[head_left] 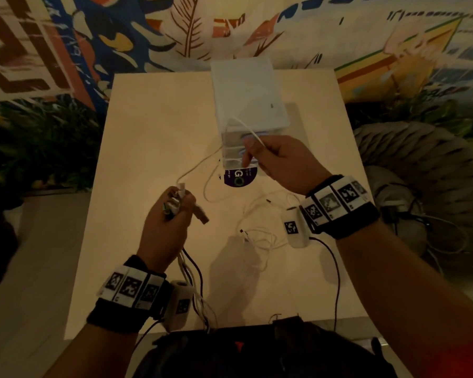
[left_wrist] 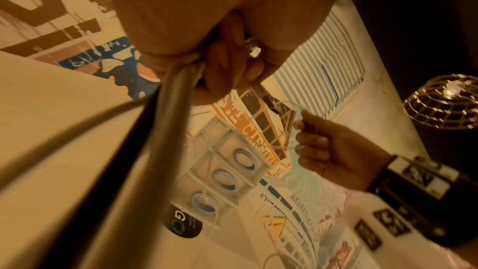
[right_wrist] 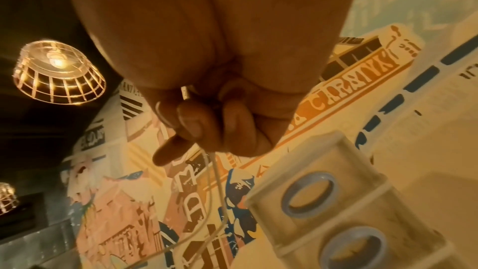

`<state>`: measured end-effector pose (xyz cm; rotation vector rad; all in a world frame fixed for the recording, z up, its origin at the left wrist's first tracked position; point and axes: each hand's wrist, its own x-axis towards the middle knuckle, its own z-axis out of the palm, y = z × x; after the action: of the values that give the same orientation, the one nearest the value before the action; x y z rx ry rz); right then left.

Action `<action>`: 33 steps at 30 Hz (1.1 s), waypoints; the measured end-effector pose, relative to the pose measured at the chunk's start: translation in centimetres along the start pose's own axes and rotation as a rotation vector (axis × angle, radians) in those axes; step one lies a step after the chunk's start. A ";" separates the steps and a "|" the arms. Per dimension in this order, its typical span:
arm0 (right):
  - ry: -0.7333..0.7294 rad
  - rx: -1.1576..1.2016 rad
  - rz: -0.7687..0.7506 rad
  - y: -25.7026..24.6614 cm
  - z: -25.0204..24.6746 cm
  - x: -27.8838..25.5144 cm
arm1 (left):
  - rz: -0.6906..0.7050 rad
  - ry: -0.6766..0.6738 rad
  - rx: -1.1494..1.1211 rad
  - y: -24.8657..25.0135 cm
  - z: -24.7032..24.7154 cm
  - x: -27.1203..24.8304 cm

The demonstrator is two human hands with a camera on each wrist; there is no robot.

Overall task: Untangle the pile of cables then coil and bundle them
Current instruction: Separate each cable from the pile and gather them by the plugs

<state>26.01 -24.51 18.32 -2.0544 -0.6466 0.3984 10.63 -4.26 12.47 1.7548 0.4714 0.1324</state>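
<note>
Here the left hand [head_left: 165, 225] grips several plugs [head_left: 175, 204]; the right hand [head_left: 273, 162] pinches a white cable [head_left: 194, 166] mid-bench [head_left: 148, 126]; its slack may snag the far drawers [head_left: 250, 105]; a loose tangle [head_left: 260, 236] lies near right.

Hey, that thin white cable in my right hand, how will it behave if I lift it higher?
Probably floppy: the white cable sags in loose curves from the right hand toward the left hand. Likely light, since a pinch holds it. It may drag the loose tangle on the table.
</note>
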 end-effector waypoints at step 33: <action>-0.095 0.762 -0.071 -3.6 -1.1 -7.6 | -0.026 -0.278 0.332 3.4 4.1 -3.5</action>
<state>19.38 -28.09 22.21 -1.2907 -0.5138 0.5949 9.65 -9.90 15.32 2.0521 0.3243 -0.2185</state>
